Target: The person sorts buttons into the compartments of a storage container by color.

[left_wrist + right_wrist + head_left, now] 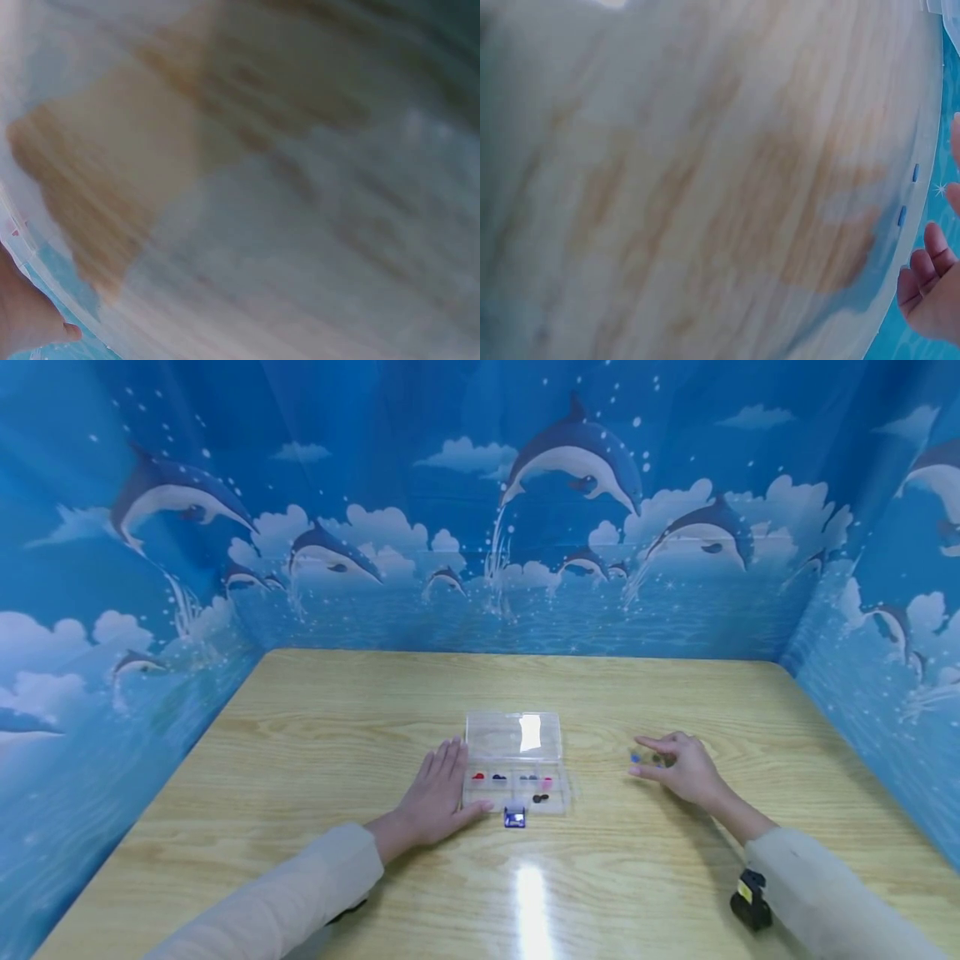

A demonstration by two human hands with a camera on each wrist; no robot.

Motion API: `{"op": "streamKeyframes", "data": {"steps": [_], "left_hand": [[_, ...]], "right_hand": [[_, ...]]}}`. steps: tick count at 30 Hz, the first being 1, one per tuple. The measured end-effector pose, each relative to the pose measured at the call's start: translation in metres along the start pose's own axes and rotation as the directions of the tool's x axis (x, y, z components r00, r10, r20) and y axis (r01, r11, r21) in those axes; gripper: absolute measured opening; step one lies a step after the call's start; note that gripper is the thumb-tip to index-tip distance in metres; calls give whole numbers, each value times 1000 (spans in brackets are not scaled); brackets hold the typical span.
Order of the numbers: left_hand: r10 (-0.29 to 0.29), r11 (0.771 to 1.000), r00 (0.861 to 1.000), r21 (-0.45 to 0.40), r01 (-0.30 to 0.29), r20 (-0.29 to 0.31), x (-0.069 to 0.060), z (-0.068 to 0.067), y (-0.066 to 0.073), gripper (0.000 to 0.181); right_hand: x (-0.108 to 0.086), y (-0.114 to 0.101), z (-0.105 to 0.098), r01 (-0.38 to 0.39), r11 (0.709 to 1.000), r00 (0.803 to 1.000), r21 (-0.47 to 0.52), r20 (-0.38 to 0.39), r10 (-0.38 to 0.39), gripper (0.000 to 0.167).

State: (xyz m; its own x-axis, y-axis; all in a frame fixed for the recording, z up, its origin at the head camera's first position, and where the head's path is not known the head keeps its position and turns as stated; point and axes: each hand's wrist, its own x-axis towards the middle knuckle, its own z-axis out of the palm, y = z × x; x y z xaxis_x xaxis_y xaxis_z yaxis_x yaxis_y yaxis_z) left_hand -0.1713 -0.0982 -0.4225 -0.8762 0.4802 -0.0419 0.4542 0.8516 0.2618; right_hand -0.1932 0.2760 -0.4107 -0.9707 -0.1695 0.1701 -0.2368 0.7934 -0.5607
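Observation:
A clear plastic compartment box [489,802] lies on the table with its transparent lid [495,735] tipped back. In its compartments sit small red pieces [478,776], pink pieces [547,783] and dark pieces [540,798]. My left hand [435,793] rests along the box's left side, fingers straight and thumb at the front edge. To the right of the box, my right hand [688,770] reaches over the table, its thumb and forefinger spread apart. A small blue piece [635,758] lies by those fingertips. Two blue pieces [901,216] show in the right wrist view.
A small dark blue item [514,817] is at the box's front edge. The wood-grain table [337,693] is bordered by a blue dolphin-print curtain [420,610] at the back and sides. A black device [751,900] is on the right wrist.

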Motion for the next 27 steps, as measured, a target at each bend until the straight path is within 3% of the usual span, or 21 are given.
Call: {"op": "streamKeyframes", "data": {"steps": [14,27], "left_hand": [[-10,1000,1000,13,10,-9,1,2,-1,92],[-8,1000,1000,9,8,-15,1,2,-1,93]], "right_hand": [[5,5,-1,-13,1000,1000,-22,20,14,47],[8,8,2,29,999,999,-43,39,-28,32]]}}
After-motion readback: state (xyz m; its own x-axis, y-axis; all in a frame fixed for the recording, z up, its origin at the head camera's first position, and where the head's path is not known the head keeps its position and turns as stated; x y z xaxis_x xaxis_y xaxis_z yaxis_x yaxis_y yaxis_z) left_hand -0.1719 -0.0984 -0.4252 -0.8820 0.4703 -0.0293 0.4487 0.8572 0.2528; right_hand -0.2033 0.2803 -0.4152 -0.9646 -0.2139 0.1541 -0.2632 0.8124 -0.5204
